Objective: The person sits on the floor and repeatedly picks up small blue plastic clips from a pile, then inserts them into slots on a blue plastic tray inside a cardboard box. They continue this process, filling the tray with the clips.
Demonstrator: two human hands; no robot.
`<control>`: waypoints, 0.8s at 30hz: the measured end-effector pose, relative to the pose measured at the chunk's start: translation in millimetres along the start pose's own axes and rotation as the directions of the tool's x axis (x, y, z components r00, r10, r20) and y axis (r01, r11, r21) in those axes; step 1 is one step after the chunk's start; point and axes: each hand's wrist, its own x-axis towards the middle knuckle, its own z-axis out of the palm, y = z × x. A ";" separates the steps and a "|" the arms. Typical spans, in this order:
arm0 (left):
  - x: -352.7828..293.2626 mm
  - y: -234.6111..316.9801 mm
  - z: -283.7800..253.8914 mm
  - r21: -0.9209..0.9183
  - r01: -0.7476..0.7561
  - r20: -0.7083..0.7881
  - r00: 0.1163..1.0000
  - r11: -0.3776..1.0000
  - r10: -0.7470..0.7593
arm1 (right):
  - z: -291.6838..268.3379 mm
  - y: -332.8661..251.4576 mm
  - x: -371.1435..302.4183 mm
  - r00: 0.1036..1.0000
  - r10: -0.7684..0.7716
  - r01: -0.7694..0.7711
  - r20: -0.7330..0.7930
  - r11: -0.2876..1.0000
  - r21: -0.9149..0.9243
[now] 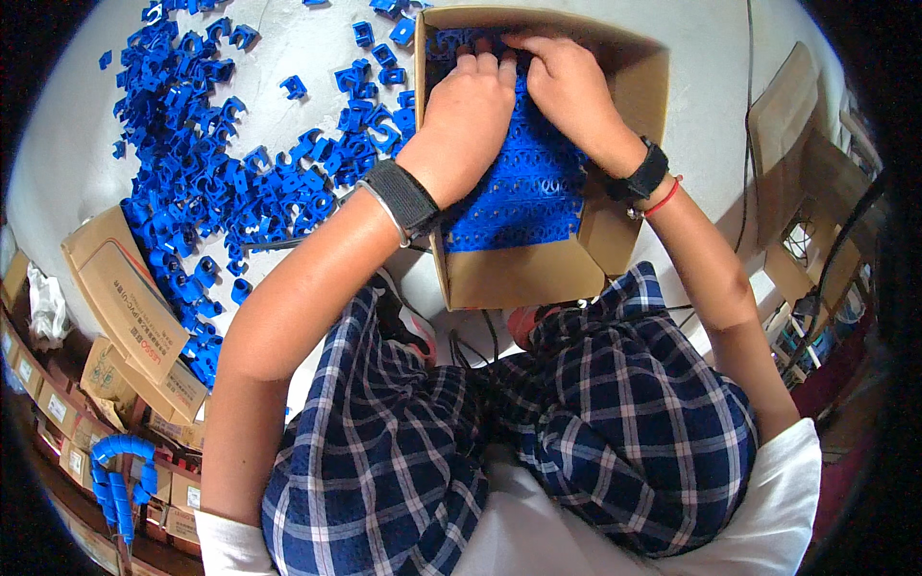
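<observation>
Inside an open cardboard box [523, 274] between my feet, blue plastic pipe clips [519, 206] stand packed in neat rows. My left hand [471, 106] reaches to the box's far left part, its fingers stretched forward with the tips down against the clips. Beside it, my right hand [571, 91] lies over the far rows, the index finger extended toward the left hand and the other fingertips hidden. Both hands look open, though whether a single clip sits under the fingers cannot be seen.
Loose blue clips [182, 144] are heaped on the pale floor [288, 43] left of the box. A flattened carton [134, 288] lies at that heap's near edge. Stacked boxes [58, 408] line the left; cardboard [788, 125] and a dark cable [747, 144] are at the right.
</observation>
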 end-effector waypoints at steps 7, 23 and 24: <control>0.0 -0.8 -0.4 0.021 -0.023 0.005 1.000 1.000 0.023 | 1.5 -4.3 -7.6 0.999 -0.023 0.024 0.022 0.997 -0.068; -1.0 -1.6 -5.5 0.002 -0.042 0.017 0.999 0.999 0.042 | 2.3 -12.8 -10.2 0.995 -0.097 0.098 0.019 0.985 -0.144; -0.9 -1.6 -6.3 0.006 -0.048 0.026 0.999 0.999 0.048 | 2.8 -13.4 -10.5 0.995 -0.096 0.097 0.012 0.985 -0.144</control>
